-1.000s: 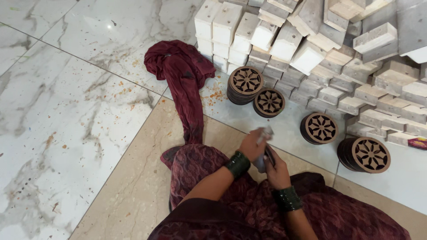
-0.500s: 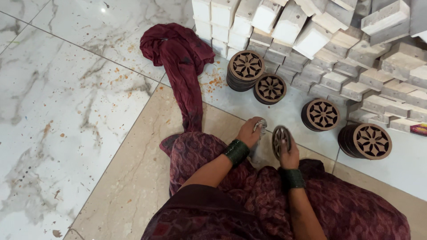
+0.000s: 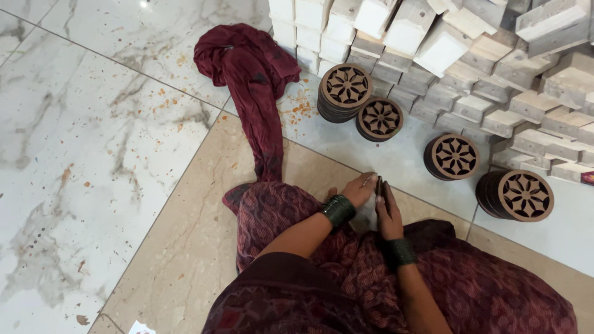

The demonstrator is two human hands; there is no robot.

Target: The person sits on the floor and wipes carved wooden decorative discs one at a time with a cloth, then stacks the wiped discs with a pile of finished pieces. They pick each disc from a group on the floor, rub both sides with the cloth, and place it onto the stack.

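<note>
We are sitting on a marble tile floor point(image 3: 93, 154), beside stacked pale wooden blocks point(image 3: 470, 62). Our left hand point(image 3: 359, 188) and right hand point(image 3: 388, 213) are pinching a thin round carved wooden disc point(image 3: 379, 185) edge-on above our lap, both grips closed on it. It looks light, stiff, somewhat fragile; the rim seems safest.

- My left hand point(image 3: 359, 188) and right hand point(image 3: 388, 213) pinch a dark carved disc point(image 3: 379, 185) edge-on between them, low over the floor point(image 3: 93, 154).
- Four stacks of carved discs point(image 3: 345, 91) stand beside piled pale wooden blocks point(image 3: 458, 49).
- A maroon cloth point(image 3: 250, 74) trails toward my lap.
</note>
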